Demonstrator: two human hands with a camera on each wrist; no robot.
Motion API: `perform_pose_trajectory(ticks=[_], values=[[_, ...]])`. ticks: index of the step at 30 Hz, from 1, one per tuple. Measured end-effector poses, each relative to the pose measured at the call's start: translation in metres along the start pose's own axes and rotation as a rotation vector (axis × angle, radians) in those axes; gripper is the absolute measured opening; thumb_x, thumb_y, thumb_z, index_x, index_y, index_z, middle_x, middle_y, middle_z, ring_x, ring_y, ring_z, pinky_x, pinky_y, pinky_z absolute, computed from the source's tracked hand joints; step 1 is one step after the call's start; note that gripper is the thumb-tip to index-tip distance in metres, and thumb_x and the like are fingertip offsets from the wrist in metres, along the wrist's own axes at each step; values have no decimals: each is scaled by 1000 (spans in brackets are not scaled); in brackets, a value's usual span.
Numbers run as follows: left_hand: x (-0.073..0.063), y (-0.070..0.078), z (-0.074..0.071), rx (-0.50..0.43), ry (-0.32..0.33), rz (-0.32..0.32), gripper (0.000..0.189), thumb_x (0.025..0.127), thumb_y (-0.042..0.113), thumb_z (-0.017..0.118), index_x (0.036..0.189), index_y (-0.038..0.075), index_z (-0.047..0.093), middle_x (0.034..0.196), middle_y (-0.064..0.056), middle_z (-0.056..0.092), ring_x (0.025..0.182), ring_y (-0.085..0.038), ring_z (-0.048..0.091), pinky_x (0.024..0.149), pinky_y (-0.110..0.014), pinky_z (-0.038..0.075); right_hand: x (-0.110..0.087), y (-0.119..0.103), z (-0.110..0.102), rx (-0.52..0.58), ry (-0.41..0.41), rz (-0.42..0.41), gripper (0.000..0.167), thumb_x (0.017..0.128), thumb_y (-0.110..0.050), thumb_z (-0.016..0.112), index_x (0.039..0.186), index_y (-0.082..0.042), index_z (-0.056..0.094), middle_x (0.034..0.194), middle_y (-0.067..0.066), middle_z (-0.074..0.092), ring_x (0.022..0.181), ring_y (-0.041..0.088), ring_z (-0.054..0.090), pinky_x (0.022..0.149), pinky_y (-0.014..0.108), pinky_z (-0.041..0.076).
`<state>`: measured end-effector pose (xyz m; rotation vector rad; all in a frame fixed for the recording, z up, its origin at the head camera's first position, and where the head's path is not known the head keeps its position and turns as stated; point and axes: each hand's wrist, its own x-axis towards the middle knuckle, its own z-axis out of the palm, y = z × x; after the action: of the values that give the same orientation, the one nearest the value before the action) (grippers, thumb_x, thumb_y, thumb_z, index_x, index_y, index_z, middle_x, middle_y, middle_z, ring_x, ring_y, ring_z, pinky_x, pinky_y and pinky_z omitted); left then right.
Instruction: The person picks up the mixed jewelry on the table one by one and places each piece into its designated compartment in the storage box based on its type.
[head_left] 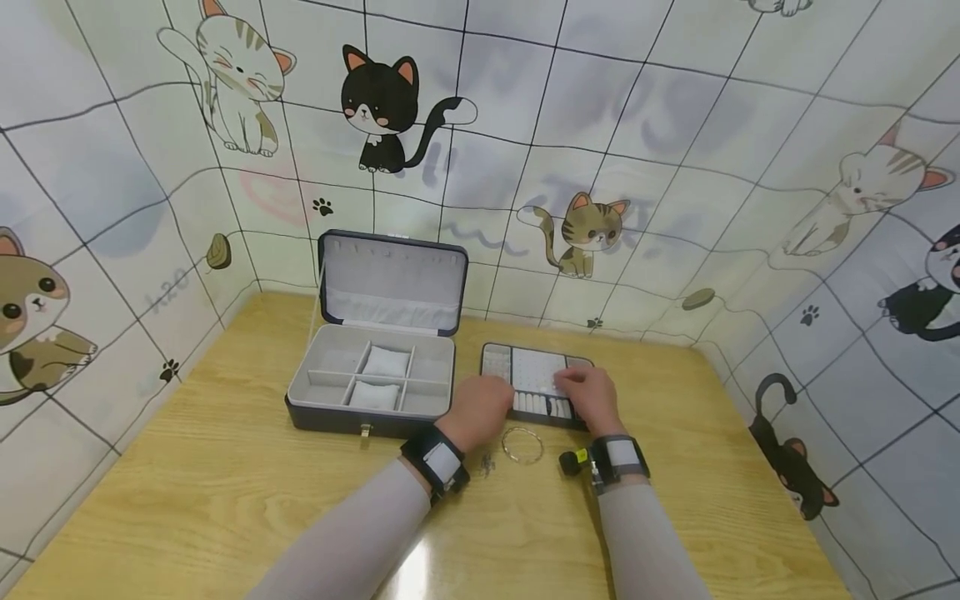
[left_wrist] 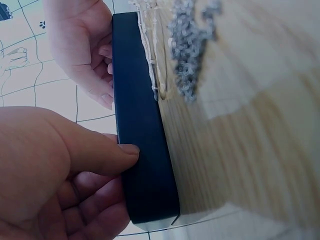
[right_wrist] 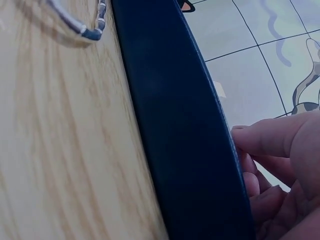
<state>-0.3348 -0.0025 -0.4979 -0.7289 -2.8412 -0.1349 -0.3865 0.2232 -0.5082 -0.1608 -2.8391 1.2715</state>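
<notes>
A shallow jewelry tray [head_left: 538, 367] with dark sides and a pale lined inside lies on the table, with small compartments and a row of ring slots. My left hand [head_left: 482, 410] grips its front left corner; in the left wrist view the thumb presses the dark side wall [left_wrist: 145, 120] and the fingers curl over the edge. Over the right part of the tray, my right hand [head_left: 592, 398] has its fingers bent close to the pale panel. Whatever may be between those fingertips is hidden. A thin bracelet [head_left: 522, 461] lies just in front of the tray.
Left of the tray stands an open jewelry box [head_left: 327, 419] with two small cushions [head_left: 375, 396] in its compartments and its lid [head_left: 393, 279] raised. A small silver chain heap [left_wrist: 189, 55] lies beside the bracelet. A cat-patterned wall covering [head_left: 495, 192] surrounds the table [head_left: 187, 467].
</notes>
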Motion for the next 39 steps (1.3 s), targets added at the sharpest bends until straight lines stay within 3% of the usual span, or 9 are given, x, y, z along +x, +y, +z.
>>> perform_pose_trajectory(ticks=[7,15,22,27,33,36,39], values=[[1,2,0,-20,-23,-23,6,94,12,73,93,17,75,84,1,71,71,-15,60,62,-31,53,-3,-2,-2,35,18,5,24,98,-26,72,115,-11,81,128,14,74,119,31,61,101,49,49],[0,1,-6,-16,-14,-27,6,94,12,72,92,17,75,85,1,72,72,-16,62,63,-32,54,1,-1,-6,122,39,67,28,101,-29,70,123,-14,78,119,12,72,96,24,64,76,31,51],[1,1,-4,-29,-5,-29,8,95,12,71,91,18,76,82,2,71,71,-15,59,62,-30,51,0,-1,-11,179,26,73,26,101,-28,70,121,-14,78,119,11,71,95,23,63,78,31,52],[-1,3,-2,-33,-9,-30,8,94,12,72,89,18,75,81,2,70,69,-15,58,60,-30,50,-3,2,-12,152,-4,31,25,100,-26,71,120,-12,77,126,13,71,106,26,65,86,35,55],[-2,6,-2,-42,-2,-26,9,93,12,71,87,17,74,82,1,70,71,-16,60,61,-31,52,-7,5,-11,155,-14,-88,19,96,-19,73,113,-11,77,129,14,71,124,34,64,107,52,51],[-3,6,-2,-42,8,-25,9,93,11,71,87,17,73,82,1,70,70,-16,60,62,-31,52,-9,4,-7,176,-13,-166,16,95,-15,74,108,-8,77,124,15,72,126,36,64,112,56,49],[-4,4,1,-35,11,-24,8,92,11,72,87,17,73,81,1,70,70,-16,60,63,-31,52,-9,4,-3,202,-7,-208,14,94,-14,75,106,-8,77,119,13,73,121,33,66,109,52,51]])
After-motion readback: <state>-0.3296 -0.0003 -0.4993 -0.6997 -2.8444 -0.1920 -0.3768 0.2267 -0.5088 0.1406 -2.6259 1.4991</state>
